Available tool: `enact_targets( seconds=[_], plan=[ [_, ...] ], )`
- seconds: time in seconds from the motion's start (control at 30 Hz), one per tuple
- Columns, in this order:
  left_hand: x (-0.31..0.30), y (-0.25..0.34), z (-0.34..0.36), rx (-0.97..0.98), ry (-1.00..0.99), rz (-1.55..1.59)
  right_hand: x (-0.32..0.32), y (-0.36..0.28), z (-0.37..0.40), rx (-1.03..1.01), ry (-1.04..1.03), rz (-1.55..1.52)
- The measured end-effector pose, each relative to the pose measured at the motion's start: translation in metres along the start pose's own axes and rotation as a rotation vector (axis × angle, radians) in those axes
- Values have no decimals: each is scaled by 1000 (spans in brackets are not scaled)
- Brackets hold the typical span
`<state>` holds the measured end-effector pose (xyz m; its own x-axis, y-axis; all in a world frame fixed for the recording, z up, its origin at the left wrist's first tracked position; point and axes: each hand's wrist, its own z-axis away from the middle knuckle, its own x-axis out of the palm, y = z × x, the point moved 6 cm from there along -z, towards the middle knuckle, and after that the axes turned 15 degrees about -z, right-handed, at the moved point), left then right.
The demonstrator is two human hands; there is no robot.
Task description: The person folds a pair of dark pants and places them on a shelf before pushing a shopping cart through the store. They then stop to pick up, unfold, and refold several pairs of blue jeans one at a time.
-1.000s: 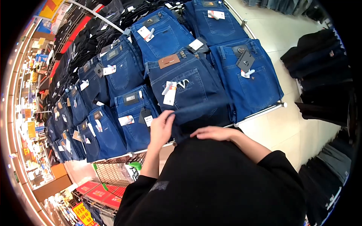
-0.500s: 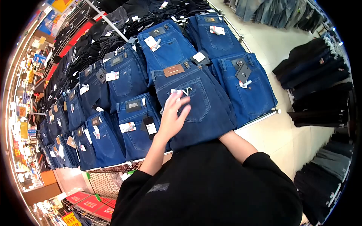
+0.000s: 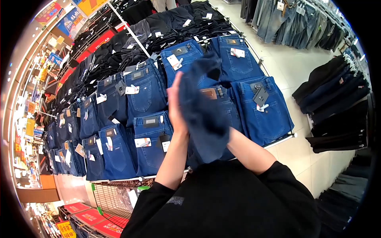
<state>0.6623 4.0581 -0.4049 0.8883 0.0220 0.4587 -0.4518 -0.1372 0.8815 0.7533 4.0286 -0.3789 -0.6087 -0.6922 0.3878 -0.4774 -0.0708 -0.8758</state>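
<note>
A folded pair of dark blue jeans is lifted and tilted on edge in front of me, blurred by motion. My left hand lies along its left side, fingers stretched upward and flat against the cloth. From the lower right, my right hand reaches behind the jeans and bears them; its fingers are hidden by the denim. Just beneath and behind is another folded pair with a brown leather patch. Brighter blue jeans with a dark hang tag lie to the right.
Several folded, tagged jeans lie in rows on the display stand, with black trousers farther back. A shopping cart stands at lower left. Hanging trousers line the right side, across the tiled floor.
The jeans in my hands have risen and tipped from lying flat to on edge. My left hand has moved from the back pocket to their left side. The view has shifted slightly.
</note>
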Motion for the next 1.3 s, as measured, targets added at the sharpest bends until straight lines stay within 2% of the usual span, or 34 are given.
enact_targets(
  seconds=[0.03,0.07,0.13,0.17,0.23,0.33,0.37,0.4,0.47,0.73,0.87,1.0,1.07,1.2,1.3],
  plan=[
    [-29,-38,5,125,16,431,14,-4,-13,150,163,253],
    [-45,-55,13,87,40,570,26,-4,-21,302,323,507],
    [-71,-90,38,-98,126,615,46,-4,-25,207,172,863],
    [-81,-109,53,-193,159,611,49,6,-24,217,131,937],
    [-98,-135,81,-338,214,596,42,35,-16,297,110,1023],
    [-111,-149,104,-427,251,574,6,127,19,287,123,1091],
    [-114,-150,108,-443,259,576,-5,154,37,211,152,1140],
    [-115,-152,110,-444,268,577,-12,174,60,29,73,1279],
    [-119,-153,113,-460,276,586,-4,177,78,6,-39,1260],
    [-125,-157,124,-482,302,607,-4,174,72,8,-2,1278],
    [-125,-153,123,-482,300,605,-22,165,50,-7,91,1348],
    [-125,-150,121,-480,295,595,-67,157,16,-19,336,1447],
    [-125,-148,122,-479,299,593,-84,148,3,36,322,1396],
    [-125,-148,120,-480,299,596,-101,142,-13,305,193,1396],
    [-125,-147,118,-473,294,598,-105,143,-17,215,149,1251]
  ],
)
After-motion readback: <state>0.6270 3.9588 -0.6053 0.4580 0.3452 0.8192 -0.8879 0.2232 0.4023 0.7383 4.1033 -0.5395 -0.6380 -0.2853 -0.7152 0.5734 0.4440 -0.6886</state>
